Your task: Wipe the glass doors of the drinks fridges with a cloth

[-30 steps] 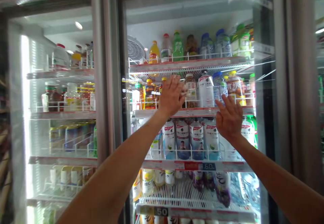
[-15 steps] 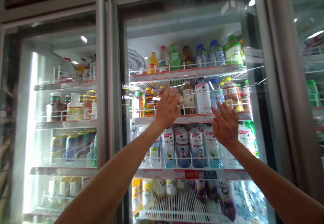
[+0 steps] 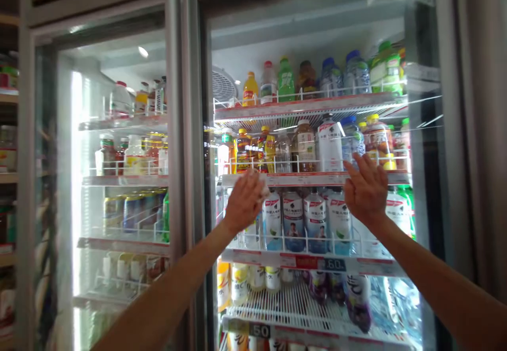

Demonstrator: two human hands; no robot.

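On my feed, the left hand [image 3: 244, 199], fingers close together, holds a white wipe [image 3: 264, 186] at the refrigerator's glass door [image 3: 312, 31], left of the right hand [image 3: 366, 188]. That one is spread and holds nothing; I can't tell if it touches. I judge this a wiping stroke; the next calls for even pressure.

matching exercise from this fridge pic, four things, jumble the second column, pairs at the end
Things:
1. left hand
2. right hand
3. round grille
4. frontmost purple bottle

Places and states:
A. on the shelf below the 60 sign
B. fingers spread apart
C. white wad at its fingers
D. left of the top-shelf orange bottle

Pairs: 1-C; 2-B; 3-D; 4-A
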